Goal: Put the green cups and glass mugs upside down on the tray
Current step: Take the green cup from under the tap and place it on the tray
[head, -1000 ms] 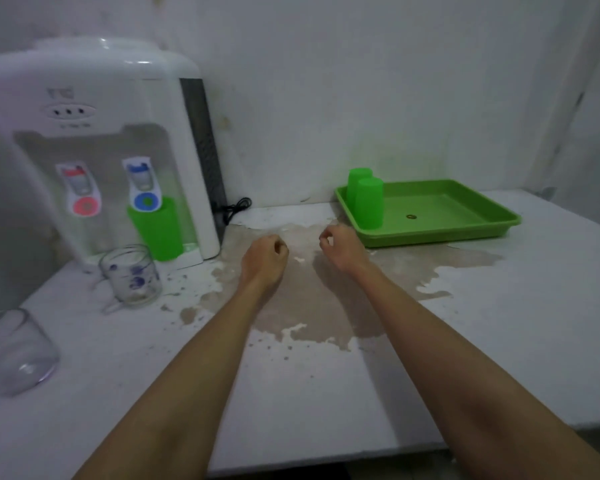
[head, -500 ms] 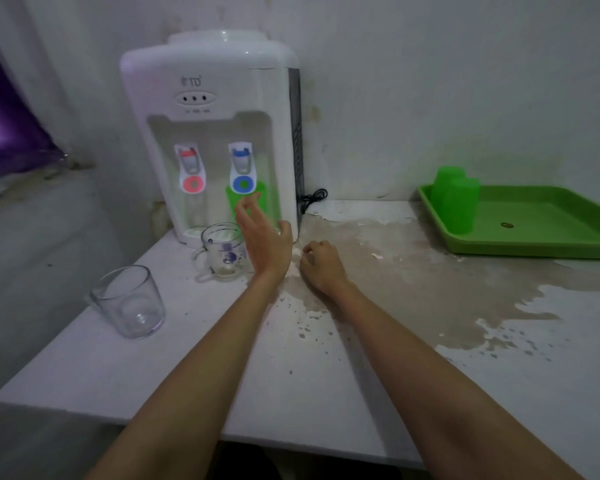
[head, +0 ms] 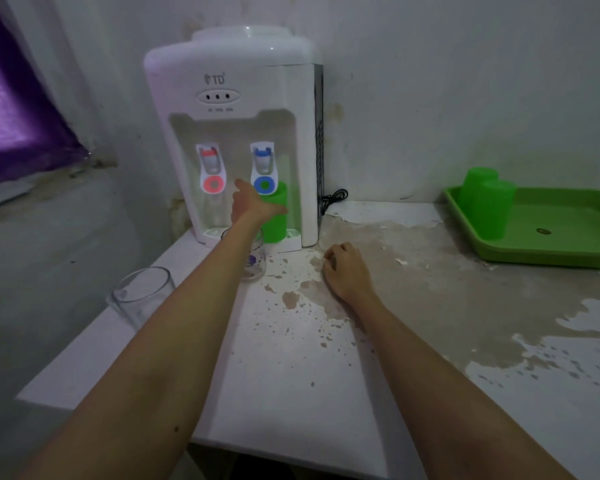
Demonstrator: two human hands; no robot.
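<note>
A green cup stands under the blue tap of the water dispenser. My left hand is open, fingers spread, reaching to the cup's left side and touching or nearly touching it. My left forearm partly hides a glass mug with a blue print. A plain glass mug stands near the counter's left edge. Two green cups sit upside down in the back left corner of the green tray. My right hand rests loosely curled on the counter, holding nothing.
The white counter has a large worn brown patch in the middle. A black cord lies beside the dispenser against the wall. A purple curtain hangs at the far left. The counter's left and front edges are close.
My left hand has reached forward from above the printed mug into the dispenser bay next to the green cup. The view has shifted left. My right hand has stayed on the counter.
</note>
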